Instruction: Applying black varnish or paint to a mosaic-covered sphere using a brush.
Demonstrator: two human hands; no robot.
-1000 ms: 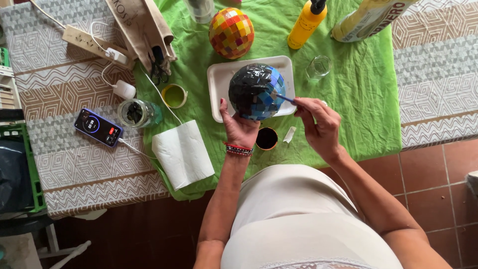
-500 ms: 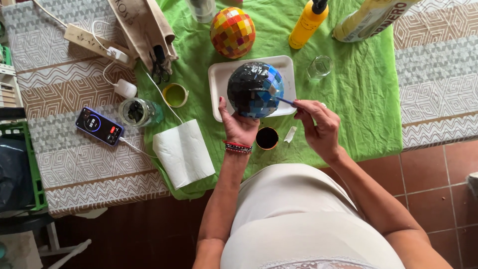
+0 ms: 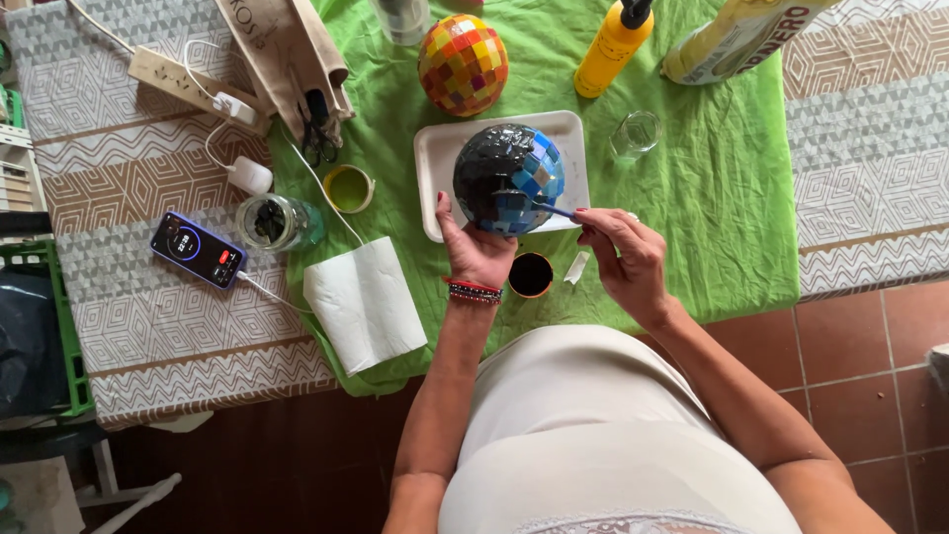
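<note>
Here, we labelled what the head view showed.

Left hand: our left hand cupped the near side of the mosaic ball, thumb and fingers spread against it; beaded bracelets sat on the wrist.

Right hand: our right hand pinched a thin brush, whose tip touched the ball's blue side.

Mosaic ball: partly black, partly blue tiles; it rested on the white tray, near the middle of the green cloth.

Small dark pot: it stood on the cloth just beside the left wrist, between our two hands, toward the near edge of the table.

Far edge of the cloth: a red and yellow mosaic ball, a yellow bottle and a clear glass stood apart from one another.

Left part of the cloth: a green lid, a glass jar and a folded paper towel.

Patterned tablecloth: a phone lay on it with a white cable attached.
</note>
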